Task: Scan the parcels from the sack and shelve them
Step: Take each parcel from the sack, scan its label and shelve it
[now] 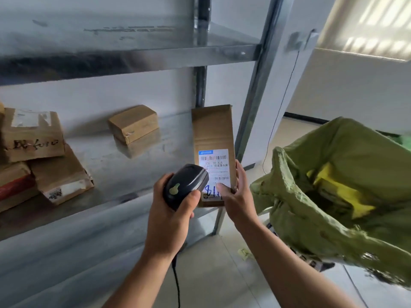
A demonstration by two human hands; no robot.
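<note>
- Nearest the camera, two bare forearms were seen reaching forward from the bottom edge, with a black cable [176,283] hanging down beneath the left wrist.
- At far left on the grey metal shelf [124,172], a stack of brown cardboard boxes [42,152] was lying, one of them marked with handwriting; further right a small brown carton [133,124] was set apart by itself.
- A black handheld barcode scanner [185,185] was gripped in the left hand [171,218], the fingers being wrapped closed around its body and the thumb laid along its side, with its head turned toward the label.
- Just right of the scanner, a tall flat brown cardboard parcel [212,134] was held upright at the shelf's right end; its white printed shipping label [214,165] and blue handwritten digits were facing the camera.
- The parcel's lower part was clasped by the right hand [240,196], thumb pressed on the label side and fingers curled round the right edge.
- At far right, an open green woven sack [333,185] was hanging, with a yellow package [340,190] visible inside.
- The scanning step was judged to be in hand, the parcel not yet being shelved.
- The next move would call for the parcel to be released onto the shelf, and for the sack to be reached into again.
</note>
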